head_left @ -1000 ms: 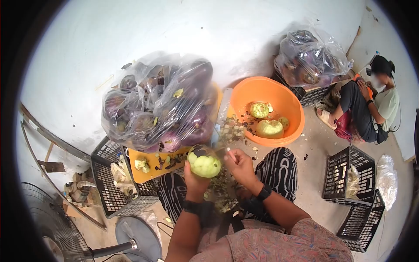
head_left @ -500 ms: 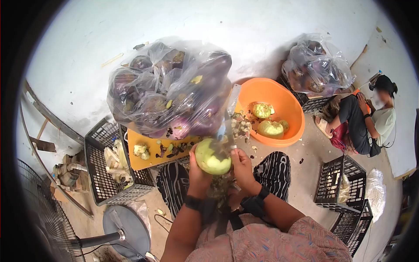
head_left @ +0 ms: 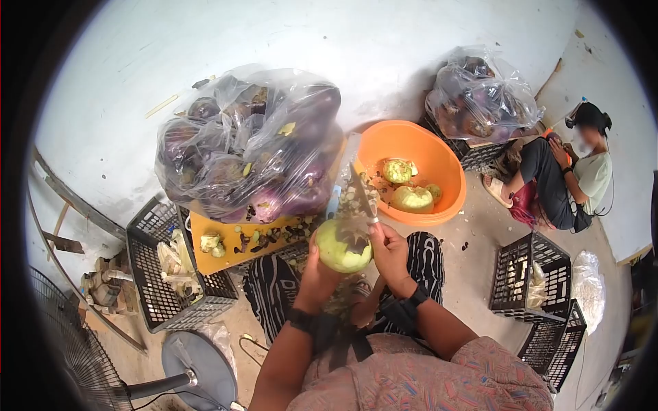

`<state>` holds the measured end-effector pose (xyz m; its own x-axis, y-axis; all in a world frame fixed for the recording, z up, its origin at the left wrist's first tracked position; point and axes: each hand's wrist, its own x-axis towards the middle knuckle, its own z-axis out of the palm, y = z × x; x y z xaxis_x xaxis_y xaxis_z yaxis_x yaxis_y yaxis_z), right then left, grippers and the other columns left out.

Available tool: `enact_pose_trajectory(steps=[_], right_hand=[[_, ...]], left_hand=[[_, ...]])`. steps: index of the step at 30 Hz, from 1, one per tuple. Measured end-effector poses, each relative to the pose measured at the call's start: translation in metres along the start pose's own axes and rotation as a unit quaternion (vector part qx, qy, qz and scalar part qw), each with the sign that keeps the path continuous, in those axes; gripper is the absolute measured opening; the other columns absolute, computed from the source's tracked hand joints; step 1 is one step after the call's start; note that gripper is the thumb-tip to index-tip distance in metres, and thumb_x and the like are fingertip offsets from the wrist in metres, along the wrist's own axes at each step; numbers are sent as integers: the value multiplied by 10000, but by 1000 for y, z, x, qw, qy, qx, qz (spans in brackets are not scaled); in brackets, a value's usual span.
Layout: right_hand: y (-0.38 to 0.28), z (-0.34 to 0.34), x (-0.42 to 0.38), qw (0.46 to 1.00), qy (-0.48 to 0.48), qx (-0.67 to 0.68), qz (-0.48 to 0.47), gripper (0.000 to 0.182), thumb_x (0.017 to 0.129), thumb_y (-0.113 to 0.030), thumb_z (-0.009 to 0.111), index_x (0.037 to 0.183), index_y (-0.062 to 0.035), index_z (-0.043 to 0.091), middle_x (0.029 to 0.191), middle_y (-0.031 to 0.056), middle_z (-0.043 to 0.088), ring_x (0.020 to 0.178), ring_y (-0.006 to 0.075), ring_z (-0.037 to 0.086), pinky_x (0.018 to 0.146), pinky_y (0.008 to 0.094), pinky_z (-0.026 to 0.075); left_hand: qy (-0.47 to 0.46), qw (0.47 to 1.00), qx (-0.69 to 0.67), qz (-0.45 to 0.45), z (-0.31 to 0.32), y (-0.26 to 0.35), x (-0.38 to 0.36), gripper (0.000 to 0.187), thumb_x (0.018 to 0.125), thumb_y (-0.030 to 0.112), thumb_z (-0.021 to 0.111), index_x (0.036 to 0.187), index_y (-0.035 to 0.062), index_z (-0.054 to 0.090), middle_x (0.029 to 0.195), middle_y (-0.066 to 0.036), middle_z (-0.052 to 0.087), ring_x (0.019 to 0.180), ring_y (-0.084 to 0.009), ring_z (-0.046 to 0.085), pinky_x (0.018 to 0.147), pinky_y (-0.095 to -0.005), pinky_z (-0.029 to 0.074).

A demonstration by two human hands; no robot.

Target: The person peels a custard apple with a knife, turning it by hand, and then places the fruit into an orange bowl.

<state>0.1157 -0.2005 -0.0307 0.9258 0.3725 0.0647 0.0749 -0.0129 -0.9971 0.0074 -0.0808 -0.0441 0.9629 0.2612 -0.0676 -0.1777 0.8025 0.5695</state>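
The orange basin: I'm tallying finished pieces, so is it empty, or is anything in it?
Not empty. The orange basin holds a few peeled pale green pieces and scraps, low in the bowl, far from full.

I have a single view, from a camera worn on the person's head, looking forward and steeply down through a fisheye lens with a dark round border. It sits close over the left hand (head_left: 317, 274) and right hand (head_left: 389, 255), which fill the lower middle above the lap, and farther out it takes in the orange basin (head_left: 439, 164), the large bag of purple eggplants (head_left: 247, 144), the black crates (head_left: 154, 274) and the pale wall behind them. At the right edge it reaches a seated person (head_left: 572, 178) well apart on the floor, and at the lower left a fan (head_left: 75, 356).
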Motion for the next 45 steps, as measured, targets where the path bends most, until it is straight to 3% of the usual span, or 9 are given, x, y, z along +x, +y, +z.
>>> enact_pose_trajectory(steps=[7,13,18,22,23,28,30,36,45], right_hand=[[-43,0,-22,964,-52,-135,-225,253,884,-56,642,1129,6,653,807,75,621,692,78,542,620,229,446],[-52,-23,-37,971,-66,-112,-201,284,896,-75,625,1178,-49,614,758,54,626,587,76,551,556,243,464],[-33,-12,-34,966,47,-34,-251,217,912,-79,604,1125,-37,597,793,79,642,668,133,605,623,276,500],[-52,-25,-39,930,-177,-248,-204,247,925,-121,600,1160,-51,574,843,117,647,643,206,637,625,314,527],[-67,-29,-39,947,-146,-229,-172,233,935,-51,566,1164,-10,544,815,61,612,706,94,577,606,256,469],[-63,-37,-29,980,51,-2,-192,288,933,-105,577,1200,-16,516,778,96,577,644,91,570,580,270,474],[-30,-36,-37,887,-111,-347,-284,313,937,-97,566,1231,-9,501,852,61,619,690,78,576,624,257,489],[-71,-40,-43,956,-106,-154,-227,359,813,-3,652,1170,-41,646,789,146,651,603,205,624,578,261,503],[-54,-33,-53,856,-200,-280,-386,397,797,-143,731,1189,-182,677,682,25,568,507,185,566,448,309,455]], left_hand=[[-5,998,0,57,-17,-1,2,703,966,619,254,1465,130,336,1463,-109,419,1344,-312,406,1097,-518,338],[56,986,-148,57,1,27,-6,910,844,814,247,1459,154,359,1457,-125,428,1288,-392,451,970,-632,409],[6,986,-138,89,-5,36,-8,816,878,720,381,1472,163,322,1483,-143,382,1330,-416,400,1018,-684,335],[0,980,-176,97,-16,29,-7,793,894,699,367,1469,155,321,1465,-143,399,1319,-411,415,989,-672,385],[-23,978,-182,102,-17,28,-6,784,900,691,359,1469,153,321,1459,-143,404,1315,-410,422,972,-663,409],[23,976,-195,99,-15,33,-9,749,923,663,328,1470,151,321,1458,-148,403,1311,-403,430,938,-640,449],[31,976,-192,101,-16,32,-7,742,928,657,321,1471,152,320,1458,-152,403,1312,-401,431,938,-635,450],[54,987,-112,102,-14,29,-10,788,892,727,344,1445,165,367,1411,-130,473,1272,-384,476,961,-616,438],[24,979,-151,135,-24,25,-8,809,858,756,385,1429,184,386,1406,-112,474,1258,-368,482,949,-622,435]])
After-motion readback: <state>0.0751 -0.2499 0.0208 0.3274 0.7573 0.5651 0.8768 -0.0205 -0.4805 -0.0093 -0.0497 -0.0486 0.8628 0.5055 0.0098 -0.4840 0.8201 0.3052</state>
